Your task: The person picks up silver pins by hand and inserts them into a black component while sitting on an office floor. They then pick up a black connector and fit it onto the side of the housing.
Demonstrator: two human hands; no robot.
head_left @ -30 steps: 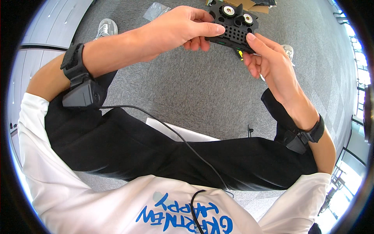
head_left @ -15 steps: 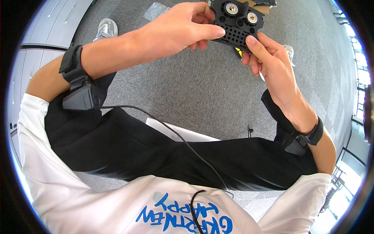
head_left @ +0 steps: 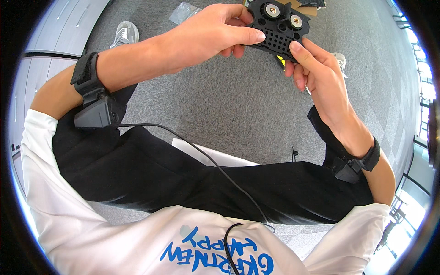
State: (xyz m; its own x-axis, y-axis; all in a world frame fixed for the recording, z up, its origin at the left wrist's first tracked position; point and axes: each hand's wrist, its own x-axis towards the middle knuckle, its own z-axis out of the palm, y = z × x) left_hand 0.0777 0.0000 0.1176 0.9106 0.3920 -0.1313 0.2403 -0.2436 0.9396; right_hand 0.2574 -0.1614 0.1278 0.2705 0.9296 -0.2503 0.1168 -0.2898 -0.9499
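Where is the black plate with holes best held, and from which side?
Probably at the ends of the black plate, from left and right: its wide shape leaves edges for the left hand and right hand, thumbs on the holed face, clear of the round metal parts.

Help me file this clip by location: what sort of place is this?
Probably an office or similar workroom, though much lies out of view. The grey carpeted floor and the row of pale cabinets at the left edge suggest it.
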